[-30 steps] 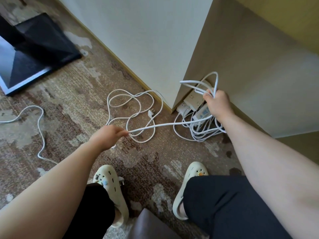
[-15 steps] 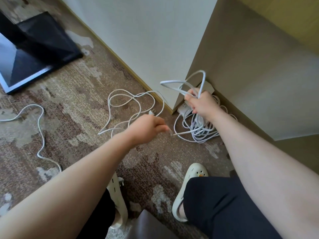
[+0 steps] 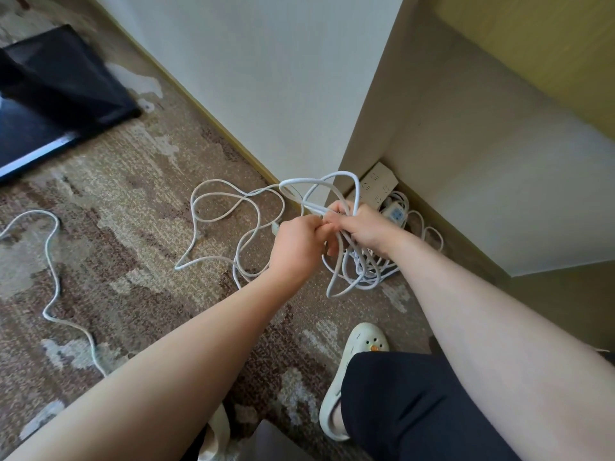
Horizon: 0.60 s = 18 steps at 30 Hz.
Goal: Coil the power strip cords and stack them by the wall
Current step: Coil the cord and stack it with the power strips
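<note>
A second loose white cord (image 3: 53, 261) trailed over the patterned brown carpet (image 3: 133, 261) at far left, untouched. Right of it, the uncoiled slack of the thin white power-strip cord (image 3: 226, 207) lay in wide bends. The left hand (image 3: 296, 244), fingers curled, pinched that cord and met the right hand (image 3: 362, 224), which gripped the gathered loops (image 3: 336, 181). Each new loop would best match those in size, laid flat without twist. Just beyond, white power strips (image 3: 379, 184) sat in the wall corner on a coiled heap.
</note>
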Tool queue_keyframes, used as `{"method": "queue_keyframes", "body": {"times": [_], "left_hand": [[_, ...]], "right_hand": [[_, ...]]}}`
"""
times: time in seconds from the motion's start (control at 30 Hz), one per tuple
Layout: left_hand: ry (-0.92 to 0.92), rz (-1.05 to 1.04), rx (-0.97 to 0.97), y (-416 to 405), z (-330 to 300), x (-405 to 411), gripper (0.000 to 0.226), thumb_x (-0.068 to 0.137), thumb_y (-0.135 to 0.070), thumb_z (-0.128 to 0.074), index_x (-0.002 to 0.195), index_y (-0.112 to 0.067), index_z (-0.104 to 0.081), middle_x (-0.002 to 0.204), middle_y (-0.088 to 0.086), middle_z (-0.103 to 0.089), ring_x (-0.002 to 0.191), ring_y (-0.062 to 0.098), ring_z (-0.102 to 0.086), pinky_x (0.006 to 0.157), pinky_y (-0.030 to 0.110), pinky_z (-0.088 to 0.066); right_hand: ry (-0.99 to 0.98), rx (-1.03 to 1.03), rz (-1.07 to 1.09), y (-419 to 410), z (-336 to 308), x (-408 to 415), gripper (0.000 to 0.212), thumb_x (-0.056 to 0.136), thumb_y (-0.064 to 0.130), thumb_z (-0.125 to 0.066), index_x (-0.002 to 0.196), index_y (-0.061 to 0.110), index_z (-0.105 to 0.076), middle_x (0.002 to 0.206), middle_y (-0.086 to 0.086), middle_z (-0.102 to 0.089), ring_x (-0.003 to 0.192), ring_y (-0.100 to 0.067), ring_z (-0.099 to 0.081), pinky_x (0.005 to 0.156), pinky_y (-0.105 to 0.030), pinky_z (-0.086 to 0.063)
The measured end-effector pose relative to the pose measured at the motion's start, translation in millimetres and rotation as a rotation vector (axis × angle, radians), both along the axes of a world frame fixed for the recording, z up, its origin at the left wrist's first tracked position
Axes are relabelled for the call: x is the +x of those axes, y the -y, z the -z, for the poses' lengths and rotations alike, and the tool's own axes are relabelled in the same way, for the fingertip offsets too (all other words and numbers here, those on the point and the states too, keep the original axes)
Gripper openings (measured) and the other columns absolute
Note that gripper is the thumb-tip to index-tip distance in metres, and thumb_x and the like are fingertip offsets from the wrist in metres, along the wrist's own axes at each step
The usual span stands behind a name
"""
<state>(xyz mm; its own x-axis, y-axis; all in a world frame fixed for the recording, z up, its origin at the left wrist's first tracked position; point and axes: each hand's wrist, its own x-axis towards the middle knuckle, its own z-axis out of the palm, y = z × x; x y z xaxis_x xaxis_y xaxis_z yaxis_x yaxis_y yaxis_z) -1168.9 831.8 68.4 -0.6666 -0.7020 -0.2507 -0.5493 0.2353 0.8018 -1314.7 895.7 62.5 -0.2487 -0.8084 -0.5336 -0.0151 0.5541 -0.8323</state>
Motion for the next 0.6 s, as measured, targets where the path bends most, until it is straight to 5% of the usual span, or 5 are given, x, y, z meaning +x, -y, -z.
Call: {"method": "queue_keyframes", "body": {"times": [0.1, 0.2, 0.33, 0.6], "left_hand": [[-0.031, -0.058, 0.064, 1.5, 1.8, -1.7, 0.035, 0.092, -0.033, -0.061, 0.063, -0.014, -0.059, 0.051, -0.001, -0.059, 0.039, 0.006, -0.049, 0.048, 0.027, -0.04], [0.017, -0.053, 0.051, 8.0, 6.5, 0.9, 0.029, 0.089, -0.033, -0.064, 0.067, -0.014, -0.06, 0.057, 0.0, -0.06, 0.051, 0.012, -0.054, 0.053, 0.029, -0.041], [0.076, -0.008, 0.081, 30.9, 13.7, 23.9, 0.021, 0.089, -0.032, -0.066, 0.074, -0.017, -0.062, 0.058, -0.007, -0.054, 0.051, 0.007, -0.045, 0.05, 0.024, -0.034], [0.099, -0.07, -0.08, 86.5, -4.0, 71.2, 0.015, 0.088, -0.036, -0.067, 0.077, -0.025, -0.069, 0.06, -0.006, -0.054, 0.05, 0.006, -0.041, 0.045, 0.022, -0.031]], "right_hand": [[0.037, 0.002, 0.02, 1.3, -1.7, 4.5, 0.021, 0.102, 0.026, -0.054, 0.087, 0.013, -0.06, 0.059, -0.009, -0.06, 0.056, -0.027, -0.065, 0.053, -0.032, -0.055], [0.07, 0.016, 0.093, 5.2, 0.8, 8.7, 0.021, 0.102, 0.024, -0.053, 0.085, 0.012, -0.058, 0.051, -0.001, -0.045, 0.042, -0.018, -0.048, 0.047, -0.028, -0.051], [-0.085, 0.054, 0.232, 3.7, 4.2, -8.5, 0.029, 0.099, 0.038, -0.056, 0.083, 0.014, -0.058, 0.043, 0.009, -0.039, 0.038, -0.011, -0.034, 0.039, -0.023, -0.035], [-0.39, 0.172, -0.163, -2.9, 12.9, -13.3, 0.034, 0.072, 0.055, -0.081, 0.074, 0.026, -0.063, 0.05, 0.016, -0.055, 0.044, -0.006, -0.043, 0.05, -0.024, -0.037]]}}
